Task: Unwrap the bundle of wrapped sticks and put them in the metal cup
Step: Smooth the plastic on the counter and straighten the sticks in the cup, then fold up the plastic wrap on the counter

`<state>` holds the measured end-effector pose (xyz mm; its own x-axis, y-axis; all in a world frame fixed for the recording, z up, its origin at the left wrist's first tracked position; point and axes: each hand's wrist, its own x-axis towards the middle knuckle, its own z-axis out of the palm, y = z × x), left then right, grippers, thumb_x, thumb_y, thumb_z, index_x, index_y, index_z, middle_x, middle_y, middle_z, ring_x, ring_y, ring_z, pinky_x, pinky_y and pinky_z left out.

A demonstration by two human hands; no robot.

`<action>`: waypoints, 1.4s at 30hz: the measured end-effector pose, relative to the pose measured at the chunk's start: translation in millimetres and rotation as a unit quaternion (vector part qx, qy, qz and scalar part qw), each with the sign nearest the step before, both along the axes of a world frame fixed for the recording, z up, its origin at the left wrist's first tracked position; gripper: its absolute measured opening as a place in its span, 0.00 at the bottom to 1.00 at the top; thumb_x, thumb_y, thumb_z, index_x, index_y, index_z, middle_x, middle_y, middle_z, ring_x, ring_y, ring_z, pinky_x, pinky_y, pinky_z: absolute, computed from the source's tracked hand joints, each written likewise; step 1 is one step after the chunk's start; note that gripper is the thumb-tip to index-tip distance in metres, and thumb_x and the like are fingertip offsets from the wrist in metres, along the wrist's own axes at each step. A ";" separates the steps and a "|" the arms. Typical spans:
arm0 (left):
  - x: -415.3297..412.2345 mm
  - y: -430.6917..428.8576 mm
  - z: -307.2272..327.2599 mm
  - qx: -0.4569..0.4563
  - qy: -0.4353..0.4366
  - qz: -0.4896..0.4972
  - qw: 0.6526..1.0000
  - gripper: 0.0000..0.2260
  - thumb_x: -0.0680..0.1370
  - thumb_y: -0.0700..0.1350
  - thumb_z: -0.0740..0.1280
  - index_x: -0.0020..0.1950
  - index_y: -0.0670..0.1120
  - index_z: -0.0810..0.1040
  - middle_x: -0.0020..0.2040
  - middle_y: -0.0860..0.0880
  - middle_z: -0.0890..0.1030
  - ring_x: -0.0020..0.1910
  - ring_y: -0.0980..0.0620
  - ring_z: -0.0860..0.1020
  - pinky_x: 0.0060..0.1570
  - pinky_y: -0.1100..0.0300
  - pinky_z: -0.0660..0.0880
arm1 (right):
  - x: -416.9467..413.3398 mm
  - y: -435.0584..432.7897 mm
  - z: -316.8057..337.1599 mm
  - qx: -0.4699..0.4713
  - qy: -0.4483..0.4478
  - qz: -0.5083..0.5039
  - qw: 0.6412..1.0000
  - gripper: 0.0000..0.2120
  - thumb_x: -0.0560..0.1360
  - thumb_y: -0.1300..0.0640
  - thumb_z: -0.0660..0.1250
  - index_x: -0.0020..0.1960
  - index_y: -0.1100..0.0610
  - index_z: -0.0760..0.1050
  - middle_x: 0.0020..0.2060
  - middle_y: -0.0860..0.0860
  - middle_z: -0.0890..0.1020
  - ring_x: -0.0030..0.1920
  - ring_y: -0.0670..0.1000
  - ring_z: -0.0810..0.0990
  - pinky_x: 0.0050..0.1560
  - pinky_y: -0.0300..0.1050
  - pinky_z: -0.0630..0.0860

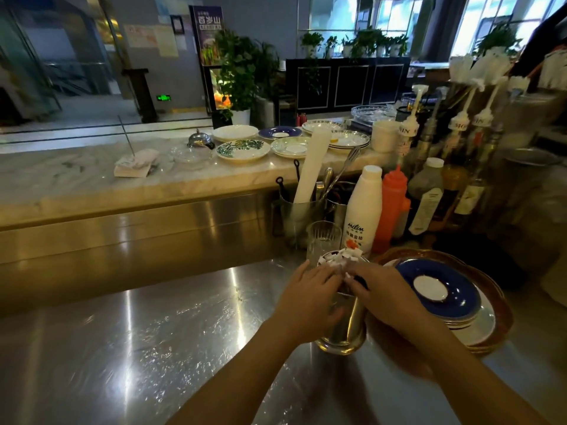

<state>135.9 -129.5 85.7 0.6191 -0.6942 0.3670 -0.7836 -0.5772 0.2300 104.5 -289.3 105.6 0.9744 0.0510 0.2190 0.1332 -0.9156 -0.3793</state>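
Observation:
A shiny metal cup point(345, 328) stands upright on the steel counter, just right of centre. White paper-wrapped sticks point(339, 258) poke out of its top as a tight cluster. My left hand point(306, 294) curls around the cup's left side at the rim, fingers touching the sticks. On the right side of the rim lies my right hand point(385, 294), its fingertips pressed against the same cluster. Both hands hide the upper cup wall and the lower part of the sticks. I cannot tell whether any wrapper remains around the bundle.
A stack of plates point(441, 297) with a blue saucer on top sits close to the right of the cup. Behind it stand a ribbed glass point(322, 237), a white bottle point(363, 210), a red squeeze bottle point(392, 207) and a utensil holder point(299, 219). Bare steel counter point(153, 332) spreads left.

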 end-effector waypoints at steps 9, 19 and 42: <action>10.0 -8.4 -7.9 0.032 0.019 0.026 0.999 0.33 0.75 0.58 0.60 0.74 0.46 0.52 0.76 0.46 0.55 0.75 0.50 0.49 0.70 0.56 0.40 | 26.2 -6.1 -10.7 -0.054 0.069 0.041 0.995 0.23 0.79 0.51 0.54 0.72 0.51 0.54 0.75 0.50 0.56 0.74 0.48 0.52 0.71 0.53 0.54; 7.9 5.7 6.4 0.012 0.050 0.017 0.999 0.27 0.76 0.56 0.62 0.72 0.49 0.59 0.74 0.47 0.61 0.74 0.50 0.55 0.72 0.52 0.46 | 18.7 -1.6 2.6 -0.073 -0.016 0.037 0.997 0.17 0.76 0.53 0.60 0.65 0.52 0.67 0.67 0.51 0.70 0.69 0.52 0.64 0.67 0.54 0.59; -89.1 228.6 -71.4 -0.099 0.263 0.476 0.834 0.20 0.74 0.52 0.66 0.64 0.46 0.71 0.65 0.45 0.73 0.63 0.46 0.71 0.62 0.54 0.65 | 17.9 122.6 -102.0 0.191 0.194 0.039 0.962 0.07 0.74 0.59 0.64 0.51 0.58 0.73 0.44 0.54 0.77 0.42 0.52 0.75 0.41 0.43 0.70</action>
<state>46.8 99.1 14.3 0.9664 0.2443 -0.0800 0.2463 -0.7901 0.5614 122.4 -166.6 3.7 0.9831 0.1153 -0.1423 -0.0230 -0.6933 -0.7203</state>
